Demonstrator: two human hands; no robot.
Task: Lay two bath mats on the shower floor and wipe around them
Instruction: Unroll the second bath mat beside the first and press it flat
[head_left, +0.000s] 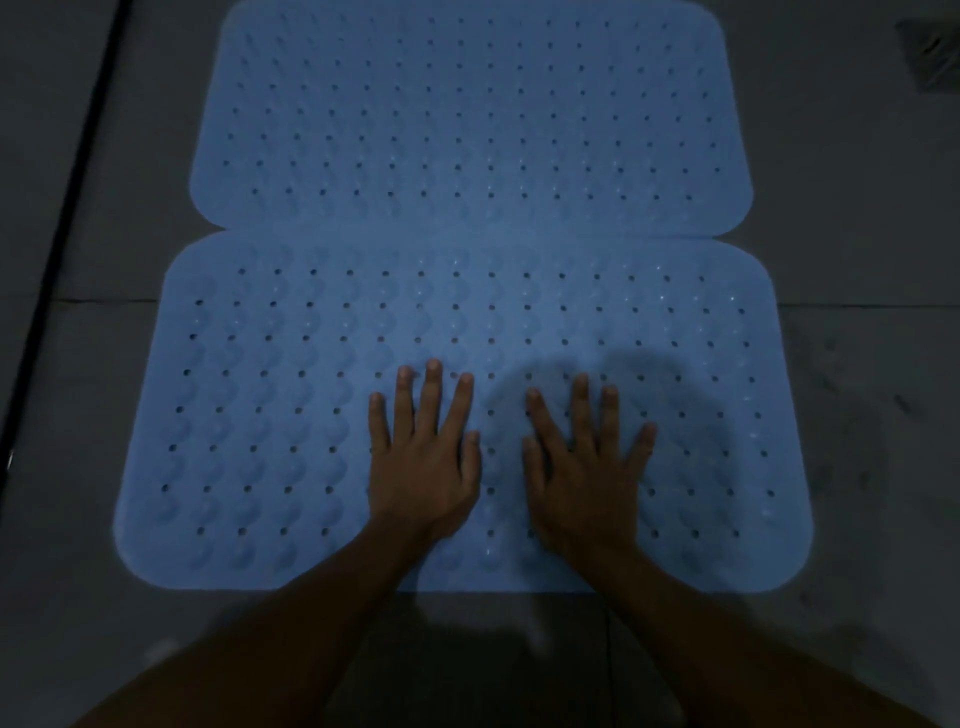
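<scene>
Two light blue rubber bath mats with rows of small holes lie flat on the grey tiled floor, long edges touching. The far mat (467, 114) fills the top of the view. The near mat (249, 395) lies just below it. My left hand (423, 462) rests palm down on the near mat, fingers spread. My right hand (587, 467) lies flat beside it, a hand's width to the right, fingers spread too. Neither hand holds anything. No cloth is in view.
Grey floor tiles (862, 395) surround the mats, with scuffs or wet marks on the right. A dark strip (67, 208) runs along the left side. A square floor drain (932, 52) sits at the top right corner. The light is dim.
</scene>
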